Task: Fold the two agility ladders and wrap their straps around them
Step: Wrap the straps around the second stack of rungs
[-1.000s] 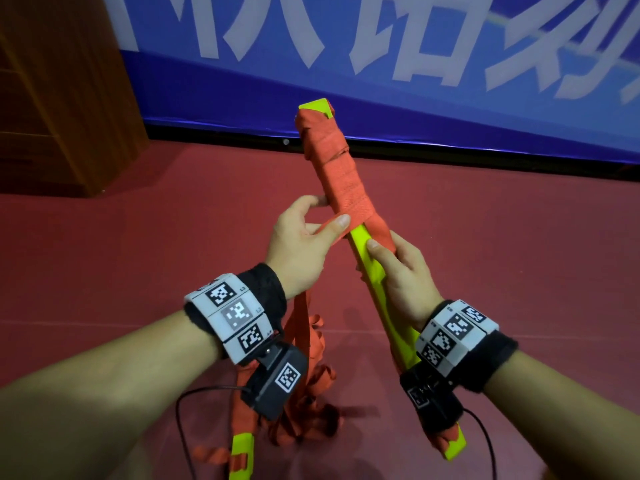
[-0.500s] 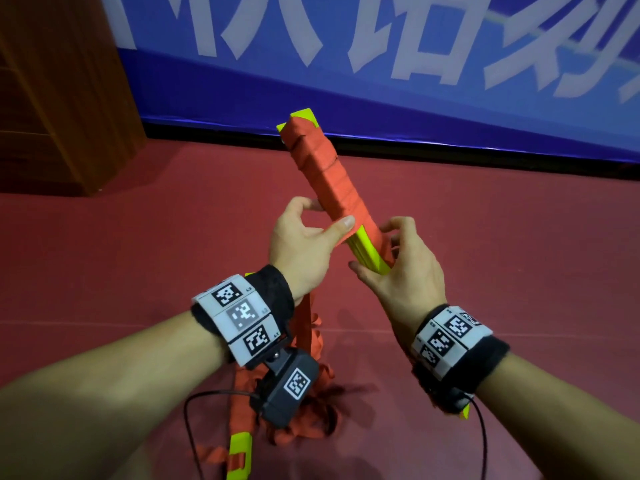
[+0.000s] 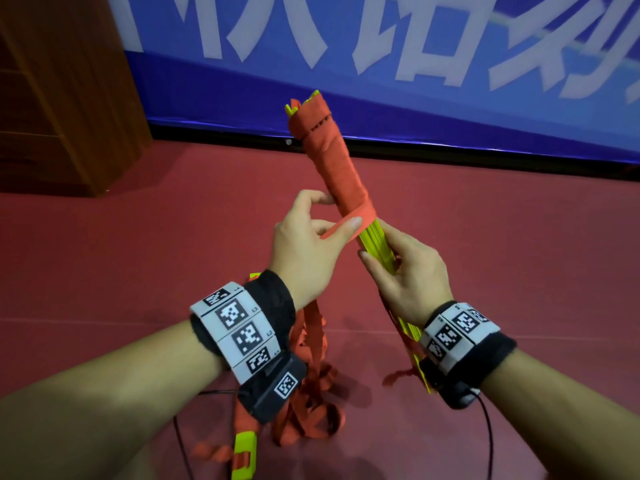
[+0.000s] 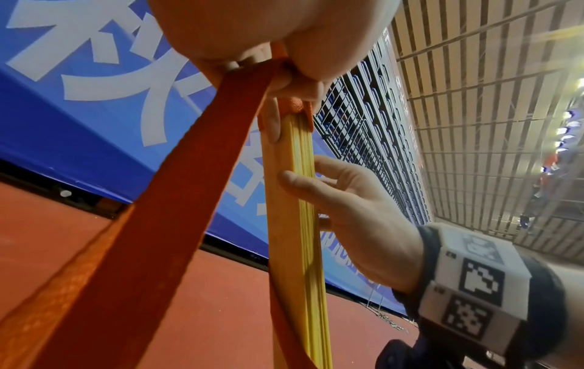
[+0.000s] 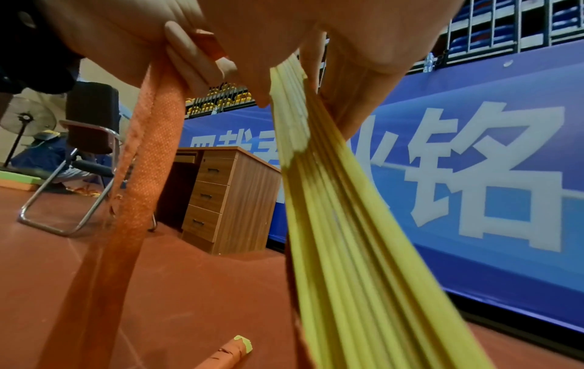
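Observation:
A bundle of yellow ladder rungs (image 3: 375,244) stands tilted in front of me, its upper half wound in orange strap (image 3: 329,161). My left hand (image 3: 304,251) pinches the strap between thumb and fingers right where the wrap ends. My right hand (image 3: 408,278) grips the bare rungs just below that. In the left wrist view the strap (image 4: 177,199) runs taut from my fingers past the rungs (image 4: 297,224). Loose strap (image 3: 311,393) hangs to a heap on the floor. A second ladder (image 5: 227,354), wrapped, lies on the floor.
The floor is red (image 3: 138,254). A blue banner wall (image 3: 450,98) runs across the back. A wooden desk (image 5: 227,197) stands at the left, with a metal-framed chair (image 5: 79,159) and a fan beyond it. A loose yellow rung end (image 3: 246,452) lies near my left forearm.
The bundle has turned in my hands and its top has swung back to the right. My right hand has shifted its grip on the rungs; my left hand keeps the strap.

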